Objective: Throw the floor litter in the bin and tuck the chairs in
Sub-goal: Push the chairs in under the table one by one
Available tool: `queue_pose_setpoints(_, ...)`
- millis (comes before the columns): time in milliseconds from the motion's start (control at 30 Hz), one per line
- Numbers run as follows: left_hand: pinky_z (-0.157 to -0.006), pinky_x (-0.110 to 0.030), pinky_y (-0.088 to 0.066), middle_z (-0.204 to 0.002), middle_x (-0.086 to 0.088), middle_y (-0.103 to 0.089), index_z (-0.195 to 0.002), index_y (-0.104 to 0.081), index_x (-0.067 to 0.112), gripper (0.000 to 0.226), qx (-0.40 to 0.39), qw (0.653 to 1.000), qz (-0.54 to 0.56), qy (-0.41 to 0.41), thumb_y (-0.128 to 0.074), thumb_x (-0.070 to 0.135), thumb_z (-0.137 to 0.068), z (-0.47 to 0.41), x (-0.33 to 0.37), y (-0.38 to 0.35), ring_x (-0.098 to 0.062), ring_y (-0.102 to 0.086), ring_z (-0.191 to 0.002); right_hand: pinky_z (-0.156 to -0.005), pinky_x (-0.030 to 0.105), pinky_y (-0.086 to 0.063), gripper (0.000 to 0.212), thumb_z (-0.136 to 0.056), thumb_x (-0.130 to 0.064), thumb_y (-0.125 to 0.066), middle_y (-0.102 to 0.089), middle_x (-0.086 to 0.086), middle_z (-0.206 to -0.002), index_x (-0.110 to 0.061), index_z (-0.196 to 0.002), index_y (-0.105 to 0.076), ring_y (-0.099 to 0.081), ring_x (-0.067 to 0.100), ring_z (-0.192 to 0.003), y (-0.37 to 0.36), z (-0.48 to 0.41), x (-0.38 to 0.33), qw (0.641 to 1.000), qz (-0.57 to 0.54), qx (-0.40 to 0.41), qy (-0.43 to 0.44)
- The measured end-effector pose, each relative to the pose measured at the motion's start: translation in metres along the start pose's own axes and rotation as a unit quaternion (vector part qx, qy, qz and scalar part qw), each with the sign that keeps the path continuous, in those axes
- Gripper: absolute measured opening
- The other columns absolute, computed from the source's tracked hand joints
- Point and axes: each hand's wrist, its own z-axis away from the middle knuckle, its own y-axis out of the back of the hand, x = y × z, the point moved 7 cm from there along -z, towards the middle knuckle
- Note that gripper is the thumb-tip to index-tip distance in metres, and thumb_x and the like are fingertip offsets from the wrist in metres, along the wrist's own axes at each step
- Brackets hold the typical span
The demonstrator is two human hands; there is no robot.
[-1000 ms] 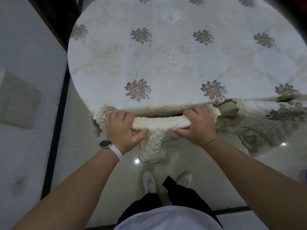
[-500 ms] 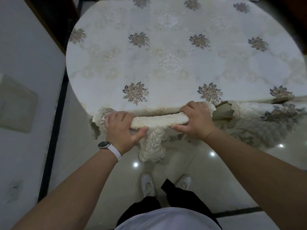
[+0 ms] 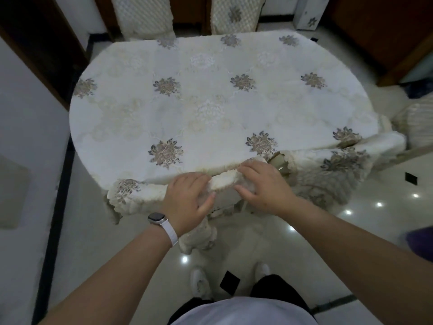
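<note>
The chair (image 3: 225,180) has moved further under the table (image 3: 210,102). The left hand (image 3: 187,200) and right hand (image 3: 264,186) grip its top rail, close together. This chair appears nearly tucked in; litter status cannot be determined.

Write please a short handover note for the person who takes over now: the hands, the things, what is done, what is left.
The left hand grips the top rail of the near chair. The right hand grips the same rail beside it.
The near chair's back is against the edge of the table, so it looks tucked in.
The far chairs stand close to the table's other side.
Left: let go, check the other chairs. No bin or litter is in view.
</note>
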Motion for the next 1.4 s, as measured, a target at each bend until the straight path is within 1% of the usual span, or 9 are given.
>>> queue_pose_setpoints(133,-0.100,-0.041,-0.043,-0.122,-0.005,-0.066,-0.120,-0.066,0.013,0.042,-0.011,0.999,-0.003,-0.039,-0.053,0.039,-0.089,-0.029,0.041,-0.022,-0.026,-0.059,-0.114,-0.103,0.044,-0.040,0.055,-0.088,-0.054,-0.047,-0.059,0.004,-0.129,-0.016,-0.126,-0.061,-0.053,0.026,-0.118,0.024,0.018,0.038,0.997,0.075,-0.011,-0.017)
queue_pose_setpoints(267,-0.099,-0.043,-0.045,-0.126,-0.007,-0.064,-0.122,-0.065,0.013,0.042,-0.027,0.997,-0.020,-0.062,-0.055,0.037,-0.089,-0.058,0.079,-0.048,-0.028,-0.058,-0.116,-0.106,0.047,-0.038,0.056,-0.087,-0.056,-0.046,-0.057,0.004,-0.131,-0.017,-0.126,-0.058,-0.050,0.027,-0.121,0.047,0.035,0.087,0.994,0.098,-0.018,-0.045)
queue_pose_setpoints(400,-0.097,-0.041,-0.045,-0.124,-0.005,-0.064,-0.116,-0.067,0.014,0.039,-0.033,0.997,-0.031,-0.068,-0.056,0.038,-0.087,-0.091,0.129,-0.083,-0.028,-0.056,-0.115,-0.104,0.049,-0.038,0.051,-0.088,-0.053,-0.050,-0.059,0.008,-0.128,-0.014,-0.120,-0.061,-0.052,0.030,-0.119,0.071,0.059,0.145,0.993,0.107,0.016,-0.040)
queue_pose_setpoints(533,-0.098,-0.042,-0.046,-0.128,-0.005,-0.063,-0.118,-0.066,0.018,0.042,-0.076,0.994,-0.051,-0.065,-0.052,0.042,-0.087,-0.127,0.183,-0.128,-0.027,-0.056,-0.118,-0.103,0.048,-0.038,0.049,-0.085,-0.051,-0.048,-0.060,0.008,-0.124,-0.015,-0.115,-0.062,-0.055,0.030,-0.115,0.092,0.080,0.207,0.993,0.098,0.044,-0.039)
queue_pose_setpoints(667,-0.100,-0.045,-0.046,-0.131,-0.006,-0.062,-0.121,-0.064,0.018,0.043,-0.102,0.990,-0.070,-0.063,-0.054,0.042,-0.087,-0.161,0.228,-0.169,-0.028,-0.056,-0.119,-0.104,0.045,-0.034,0.051,-0.083,-0.053,-0.048,-0.059,0.007,-0.124,-0.017,-0.116,-0.062,-0.053,0.027,-0.117,0.105,0.097,0.270,0.994,0.087,0.038,-0.049)
queue_pose_setpoints(800,-0.099,-0.043,-0.046,-0.128,-0.004,-0.063,-0.120,-0.065,0.017,0.043,-0.095,0.992,-0.071,-0.043,-0.052,0.043,-0.088,-0.183,0.262,-0.197,-0.026,-0.056,-0.117,-0.106,0.048,-0.037,0.054,-0.085,-0.055,-0.046,-0.060,0.007,-0.126,-0.016,-0.120,-0.062,-0.053,0.028,-0.120,0.116,0.111,0.323,0.994,0.085,0.036,-0.056)
queue_pose_setpoints(967,-0.094,-0.038,-0.048,-0.122,-0.004,-0.065,-0.118,-0.067,0.016,0.045,-0.072,0.997,-0.032,-0.004,-0.053,0.044,-0.086,-0.201,0.277,-0.218,-0.023,-0.057,-0.113,-0.104,0.049,-0.041,0.058,-0.084,-0.059,-0.043,-0.063,0.006,-0.124,-0.016,-0.117,-0.064,-0.055,0.028,-0.120,0.124,0.115,0.365,0.995,0.068,0.032,-0.066)
queue_pose_setpoints(1200,-0.087,-0.036,-0.044,-0.111,0.005,-0.068,-0.118,-0.065,0.022,0.049,-0.094,0.995,-0.021,-0.016,-0.051,0.056,-0.086,-0.211,0.272,-0.250,-0.020,-0.062,-0.103,-0.106,0.048,-0.036,0.057,-0.086,-0.062,-0.043,-0.061,0.002,-0.123,-0.022,-0.122,-0.063,-0.052,0.025,-0.122,0.119,0.109,0.378,0.997,0.042,0.010,-0.067)
queue_pose_setpoints(1400,-0.077,-0.035,-0.040,-0.098,0.005,-0.070,-0.109,-0.069,0.021,0.048,-0.012,0.998,-0.030,-0.048,-0.053,0.058,-0.085,-0.214,0.272,-0.249,-0.021,-0.065,-0.087,-0.106,0.045,-0.037,0.057,-0.087,-0.062,-0.047,-0.060,-0.001,-0.124,-0.024,-0.126,-0.061,-0.050,0.023,-0.121,0.124,0.107,0.390,0.998,0.029,0.005,-0.060)
